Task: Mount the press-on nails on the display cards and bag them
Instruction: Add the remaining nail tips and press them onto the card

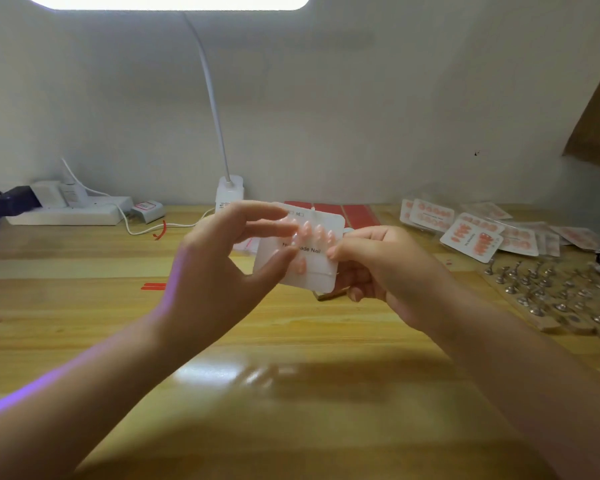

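Observation:
A white display card [317,271] printed "Handmade Nail" is held up over the middle of the wooden table. Pink press-on nails [314,232] sit in a row along its upper half, and one more lies lower left. My right hand [378,271] grips the card's right edge between thumb and fingers. My left hand [229,258] is at the card's left side, its thumb tip touching the card face and its straight fingers lying across the top row of nails.
Finished bagged nail cards [471,233] are piled at the right rear. A wooden board of metal nail stands [555,292] lies at the right. Red adhesive sheets [343,211], a lamp base [229,192] and a power strip [70,209] line the back wall.

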Motion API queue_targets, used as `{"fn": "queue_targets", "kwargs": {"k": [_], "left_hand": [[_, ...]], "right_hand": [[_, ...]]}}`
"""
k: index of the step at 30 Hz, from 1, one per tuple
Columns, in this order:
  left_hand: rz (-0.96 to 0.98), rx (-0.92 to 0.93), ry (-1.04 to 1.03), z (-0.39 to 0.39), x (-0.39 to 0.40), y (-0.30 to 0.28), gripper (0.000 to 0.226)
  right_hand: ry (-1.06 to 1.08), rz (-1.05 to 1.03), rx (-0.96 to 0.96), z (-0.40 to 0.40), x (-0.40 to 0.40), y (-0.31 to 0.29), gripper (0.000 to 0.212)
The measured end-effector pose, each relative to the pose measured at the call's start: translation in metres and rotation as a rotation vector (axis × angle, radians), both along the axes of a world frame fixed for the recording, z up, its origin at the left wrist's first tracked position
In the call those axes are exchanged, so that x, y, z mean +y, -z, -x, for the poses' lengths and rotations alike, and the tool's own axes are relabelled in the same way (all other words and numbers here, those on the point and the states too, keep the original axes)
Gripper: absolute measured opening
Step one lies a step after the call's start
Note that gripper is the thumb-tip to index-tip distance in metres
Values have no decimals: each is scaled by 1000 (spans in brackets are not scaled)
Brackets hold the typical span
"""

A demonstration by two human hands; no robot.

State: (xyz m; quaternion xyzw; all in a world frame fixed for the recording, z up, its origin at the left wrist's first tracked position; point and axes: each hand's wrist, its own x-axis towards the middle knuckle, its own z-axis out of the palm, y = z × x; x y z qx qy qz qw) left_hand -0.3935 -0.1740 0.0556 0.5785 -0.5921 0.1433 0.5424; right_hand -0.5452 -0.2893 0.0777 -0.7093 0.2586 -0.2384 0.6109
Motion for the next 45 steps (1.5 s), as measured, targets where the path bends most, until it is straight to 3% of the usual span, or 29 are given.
{"fn": "queue_targets", "kwargs": {"k": [5,8,15,24,31,45], "left_hand": [[58,-221,-146,3,1,0,27],[53,-244,-175,5,2,-2,29],[57,-112,-84,13,6,-6,47],[41,-44,-77,17,7,-7,47],[104,-235,-141,15,3,0,37],[204,-606,-237,13,1,3,44]], "right_hand": [[7,-49,-50,2,6,-7,14],[14,-38,-54,2,8,-10,22],[-2,-47,-57,3,10,-11,24],[-9,-43,-51,3,13,-12,23],[-8,-29,-74,3,13,-13,22],[0,-58,-88,3,11,-11,18]]}}
